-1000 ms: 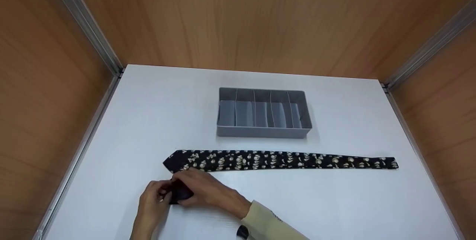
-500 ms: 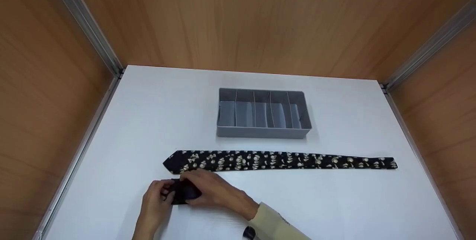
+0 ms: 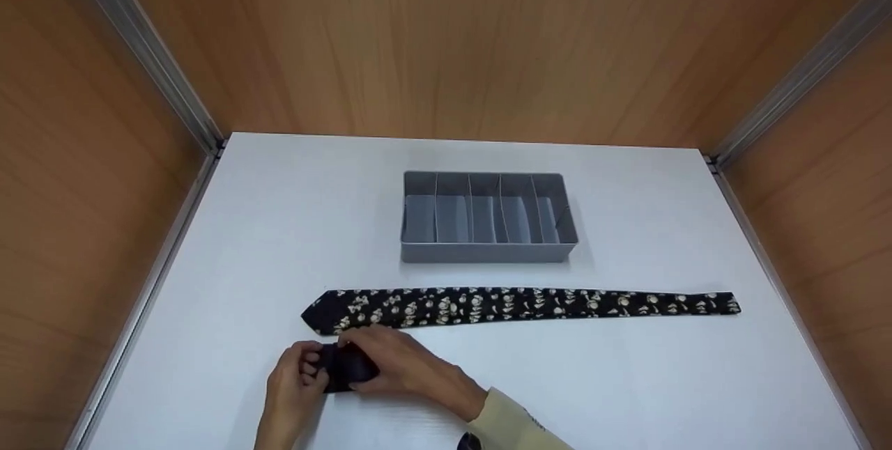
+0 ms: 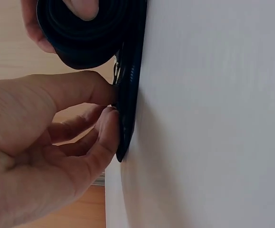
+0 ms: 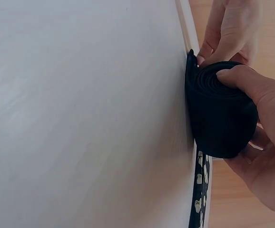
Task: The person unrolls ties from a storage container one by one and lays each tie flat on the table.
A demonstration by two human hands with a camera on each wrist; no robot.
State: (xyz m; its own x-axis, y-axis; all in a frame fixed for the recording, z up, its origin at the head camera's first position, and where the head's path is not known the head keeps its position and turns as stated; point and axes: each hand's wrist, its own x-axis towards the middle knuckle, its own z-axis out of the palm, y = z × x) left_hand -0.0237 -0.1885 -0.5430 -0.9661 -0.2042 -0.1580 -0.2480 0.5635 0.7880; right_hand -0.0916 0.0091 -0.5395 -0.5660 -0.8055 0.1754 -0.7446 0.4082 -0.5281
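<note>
A dark necktie, coiled into a thick roll [image 5: 223, 118], lies at the front left of the table. My right hand [image 3: 404, 370] grips this roll, its thumb at one coiled end and fingers round the other side. A short flat end of the same dark tie [image 4: 128, 109] extends from the roll along the tabletop. My left hand [image 3: 289, 384] pinches that flat end between thumb and fingers, to the left of the roll. Just beyond both hands, a black necktie with a pale pattern [image 3: 523, 304] is stretched out flat, its pointed wide end to the left.
Behind the patterned tie stands a grey organizer box [image 3: 488, 253] with several compartments, nothing visible in them. Wood-grain panels [image 3: 446, 46] enclose the white table [image 3: 627, 380] at the back and both sides.
The right hand has shifted slightly right with the roll, so more of the dark tie shows between the hands. The left hand has followed a little. The head view has tilted slightly.
</note>
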